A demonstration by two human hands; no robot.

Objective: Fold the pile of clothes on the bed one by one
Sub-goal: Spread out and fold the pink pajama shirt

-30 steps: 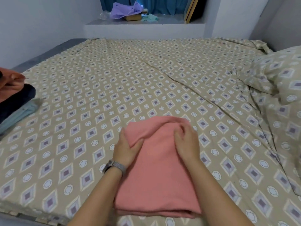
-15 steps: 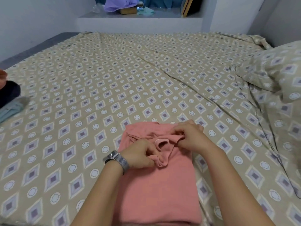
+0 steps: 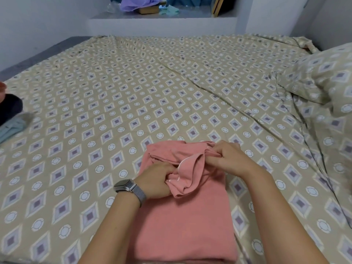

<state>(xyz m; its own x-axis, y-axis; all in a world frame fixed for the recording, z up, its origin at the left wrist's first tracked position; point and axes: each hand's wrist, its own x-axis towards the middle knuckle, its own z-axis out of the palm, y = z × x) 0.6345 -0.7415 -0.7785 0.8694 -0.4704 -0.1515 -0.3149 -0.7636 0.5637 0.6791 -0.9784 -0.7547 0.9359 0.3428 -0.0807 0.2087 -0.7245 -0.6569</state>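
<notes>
Now both hands grip the pink garment [image 3: 182, 216]: left hand [image 3: 158, 181] has drawn its far edge back, right hand [image 3: 226, 159] pinching; probably a final fold.

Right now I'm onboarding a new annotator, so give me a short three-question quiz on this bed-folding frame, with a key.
1. True or false: both hands grip the pink garment.
2. Which wrist wears the watch? A) left B) right C) neither
3. Fill in: the other clothes lie at the ____ edge of the bed.

Key:
1. True: the left hand holds a bunched fold near the garment's far end, and the right hand pinches the far edge.
2. A.
3. Left: a dark piece and a light blue piece, partly cut off by the frame.
</notes>
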